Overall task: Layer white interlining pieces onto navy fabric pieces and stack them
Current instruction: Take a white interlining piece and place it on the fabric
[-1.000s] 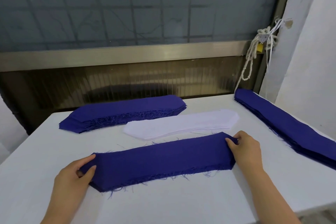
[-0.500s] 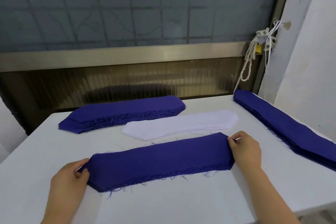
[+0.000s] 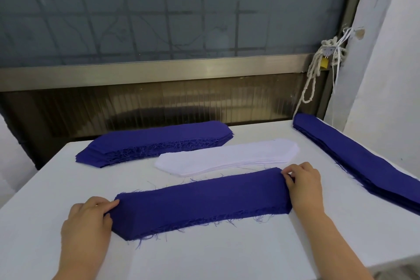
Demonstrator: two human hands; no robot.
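Your left hand pinches the left end of the navy piece, with fingers curled on it. Your right hand pinches the right end the same way. That piece lies flat on the desk, close to you. Just behind it sits the white pile. A back stack of navy lies further away, and a side stack lies along the right edge.

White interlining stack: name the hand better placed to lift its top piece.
Right, probably: the right hand grips the near navy fabric beside the white stack; the left hand is farther off.
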